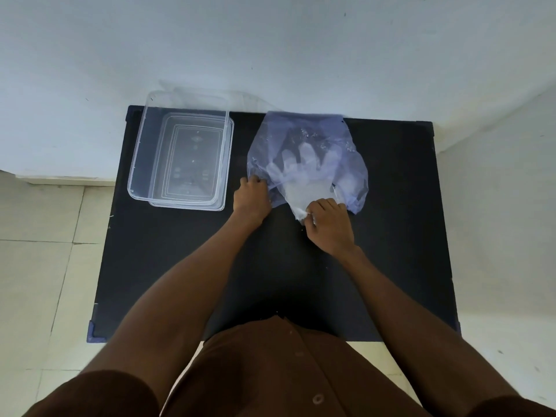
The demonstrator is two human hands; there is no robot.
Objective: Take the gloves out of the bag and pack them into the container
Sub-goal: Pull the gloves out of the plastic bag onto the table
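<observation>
A thin bluish plastic bag (316,130) lies on the black table (180,266), right of centre at the back. Translucent white gloves (304,176) show through it, fingers pointing away from me, and their cuff end pokes out of the bag's near opening. My left hand (252,198) pinches the bag's near left edge. My right hand (329,225) grips the gloves' cuff at the opening. An empty clear plastic container (144,139) stands at the table's back left.
The container sits on what looks like its clear lid (230,164), which juts out at the right and near sides. A white wall runs behind the table. Pale floor tiles (45,266) surround it. My brown shirt fills the bottom of the view.
</observation>
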